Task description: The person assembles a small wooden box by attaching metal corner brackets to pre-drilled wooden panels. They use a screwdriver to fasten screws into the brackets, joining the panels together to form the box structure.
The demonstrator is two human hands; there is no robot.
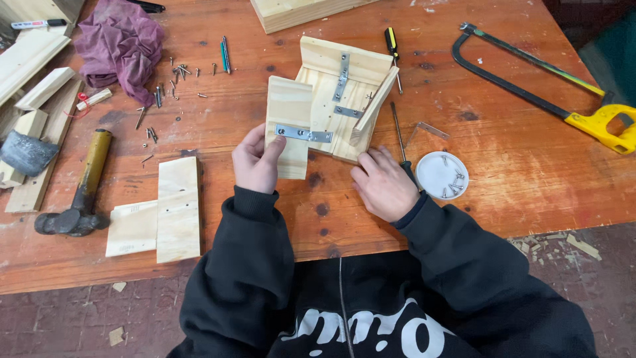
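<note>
Your left hand (257, 159) grips the near plank (289, 126), which stands upright, long axis running away from you. Your right hand (383, 182) rests loosely curled on the table (530, 172) by the screwdriver (399, 139). A white lid (442, 175) of screws sits just right. The plank's metal bracket (303, 134) lies crosswise, joining it to the wooden assembly (344, 93) beyond.

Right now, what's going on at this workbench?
A person is putting together small pine boards with metal brackets. The left hand holds a board against the wooden assembly, a bracket spanning both. The right hand rests beside a screwdriver and a white lid of screws.
</note>
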